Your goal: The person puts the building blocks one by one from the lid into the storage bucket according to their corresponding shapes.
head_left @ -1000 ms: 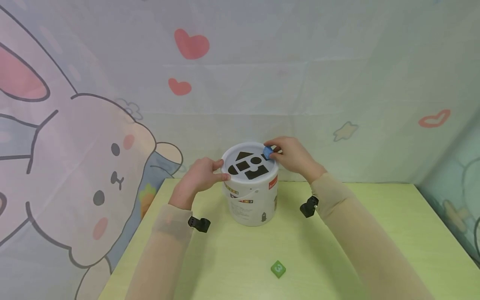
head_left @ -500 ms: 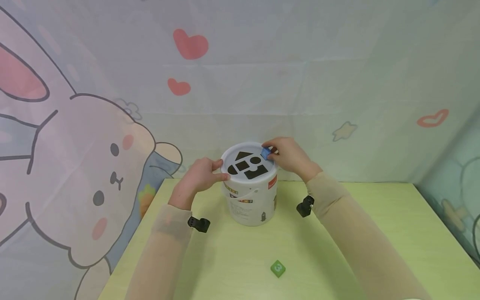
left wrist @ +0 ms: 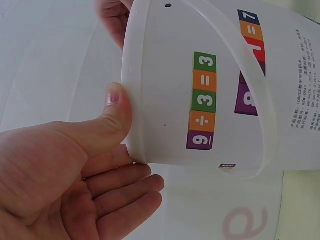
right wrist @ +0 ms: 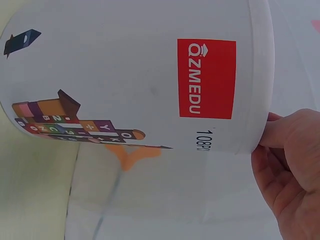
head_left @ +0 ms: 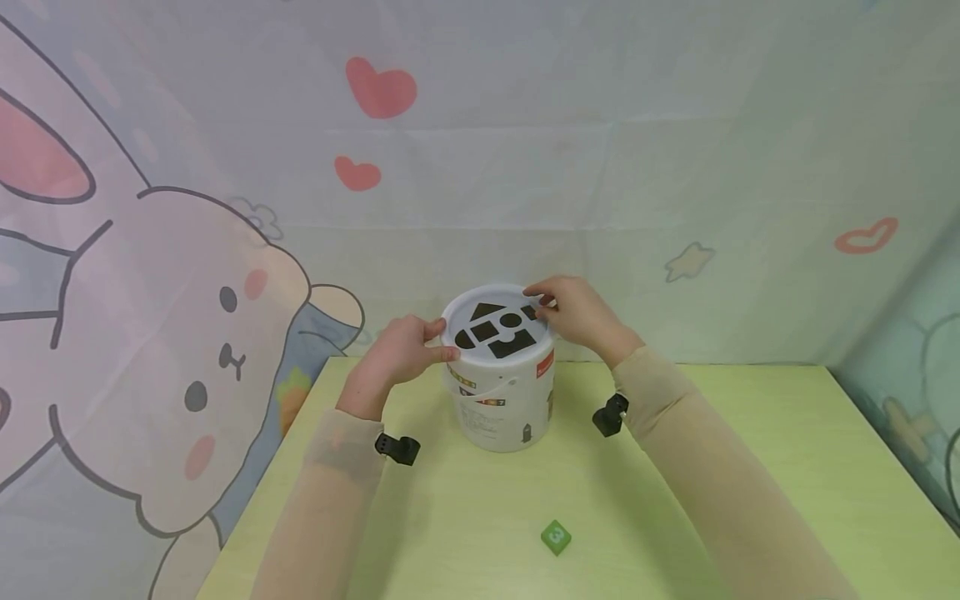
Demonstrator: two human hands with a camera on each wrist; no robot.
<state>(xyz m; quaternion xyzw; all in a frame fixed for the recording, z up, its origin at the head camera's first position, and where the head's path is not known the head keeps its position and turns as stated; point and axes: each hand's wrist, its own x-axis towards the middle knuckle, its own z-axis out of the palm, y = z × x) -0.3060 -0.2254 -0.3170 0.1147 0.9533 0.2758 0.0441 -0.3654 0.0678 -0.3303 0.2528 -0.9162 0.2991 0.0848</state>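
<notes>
A white bucket (head_left: 504, 400) stands at the back of the table. Its lid (head_left: 491, 332) has several dark cut-out shapes, among them a triangle, a circle and squares. My left hand (head_left: 401, 352) grips the bucket's rim on the left side, thumb on the near side and index finger further back. In the left wrist view the other fingers of that left hand (left wrist: 100, 170) extend loosely below the rim. My right hand (head_left: 573, 312) is at the lid's right edge, thumb and index finger apart over a square hole (head_left: 529, 312), no block visible between them.
A green block (head_left: 557, 537) marked 3 lies on the light green table (head_left: 675, 492), in front of the bucket. A printed cloth (head_left: 570, 167) hangs right behind the table. The bucket's white handle (left wrist: 260, 95) hangs on its side.
The blue block that my right hand pinched over the square hole has dropped out of sight, leaving the hole dark. The left hand has stayed on the rim.
</notes>
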